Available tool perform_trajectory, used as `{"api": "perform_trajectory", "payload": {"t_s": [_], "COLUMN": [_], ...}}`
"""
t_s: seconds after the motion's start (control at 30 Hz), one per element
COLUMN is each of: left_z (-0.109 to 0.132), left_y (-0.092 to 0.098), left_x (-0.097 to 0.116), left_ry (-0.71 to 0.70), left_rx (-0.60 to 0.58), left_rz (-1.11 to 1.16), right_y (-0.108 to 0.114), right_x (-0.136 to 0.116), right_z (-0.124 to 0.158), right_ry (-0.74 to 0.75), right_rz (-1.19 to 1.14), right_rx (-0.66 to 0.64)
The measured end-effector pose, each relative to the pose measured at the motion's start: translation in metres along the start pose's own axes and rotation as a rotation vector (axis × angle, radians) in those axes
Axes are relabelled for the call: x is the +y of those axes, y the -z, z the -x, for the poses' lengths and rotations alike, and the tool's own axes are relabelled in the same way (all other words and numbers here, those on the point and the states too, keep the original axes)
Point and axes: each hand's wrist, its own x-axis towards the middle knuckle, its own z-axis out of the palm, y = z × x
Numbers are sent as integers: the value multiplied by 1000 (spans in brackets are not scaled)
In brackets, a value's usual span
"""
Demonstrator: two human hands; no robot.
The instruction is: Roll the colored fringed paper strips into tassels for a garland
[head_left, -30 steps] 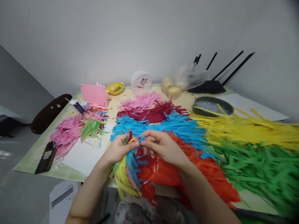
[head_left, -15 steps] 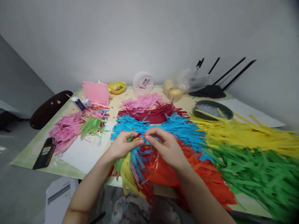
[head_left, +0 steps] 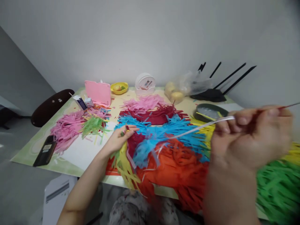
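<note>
My left hand pinches a mixed bundle of paper strips, yellow, blue, dark red and green, hanging over the table's near edge. My right hand is raised close to the camera at the right, blurred, fingers closed on a thin white ribbon that runs taut back toward the bundle. Under both hands lie piles of cut strips: blue, orange-red, dark red, pink, yellow and green.
A dark phone lies near the table's left edge beside a pink and green strip heap. At the back stand a pink box, a yellow bowl, a white round container, a plastic bag, a dark dish and a black router.
My right hand has pulled away from the bundle, up and to the right toward the camera, drawing the white ribbon out taut. My left hand stays holding the bundle.
</note>
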Motion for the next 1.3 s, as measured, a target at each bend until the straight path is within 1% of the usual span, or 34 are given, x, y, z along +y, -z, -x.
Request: {"api": "perform_trajectory", "payload": {"t_s": [0.03, 0.07, 0.1, 0.13, 0.23, 0.27, 0.3, 0.37, 0.4, 0.47, 0.6, 0.7, 0.77, 0.87, 0.97, 1.07, 1.17, 1.3], "left_z": [-1, -1, -2, -2, 0, 1, 2, 6, 7, 11, 17, 20, 23, 26, 27, 27, 27, 27], "left_y": [6, 10, 14, 15, 10, 6, 1, -8, -11, -16, -21, -22, -23, -24, -26, -27, -27, -26], "left_x": [1, 2, 5, 8, 20, 23, 25, 27, 27, 25, 18, 16, 16, 16, 18, 18, 16, 13], "left_ry": [-21, -23, -9, 10, 43, 38, 31, 15, 12, 30, 105, 155, 181, 215, 237, 228, 235, 199], "left_rx": [54, 97, 119, 120, 50, 14, -22, -72, -74, -31, 73, 162, 200, 188, 166, 161, 185, 176], "left_rz": [-23, -45, -56, -54, 23, 62, 98, 159, 186, 268, 487, 581, 632, 705, 731, 686, 654, 621], "right_y": [0, -1, -4, -8, -26, -33, -38, -46, -48, -48, -37, -26, -19, -12, -9, -9, -8, -10], "right_x": [1, 5, 11, 19, 43, 49, 54, 60, 62, 64, 66, 63, 58, 52, 50, 50, 49, 48], "right_z": [1, 4, 10, 18, 41, 47, 51, 55, 56, 56, 59, 66, 70, 74, 76, 77, 76, 75], "right_ry": [11, -11, -61, -127, -275, -301, -318, -359, -381, -415, -440, -397, -355, -311, -285, -288, -340, -361], "right_rz": [40, 89, 149, 228, 463, 500, 510, 479, 456, 412, 389, 419, 486, 629, 707, 713, 685, 686], "right_rx": [-11, -52, -135, -255, -656, -757, -822, -885, -893, -871, -814, -762, -761, -825, -843, -833, -823, -854]}}
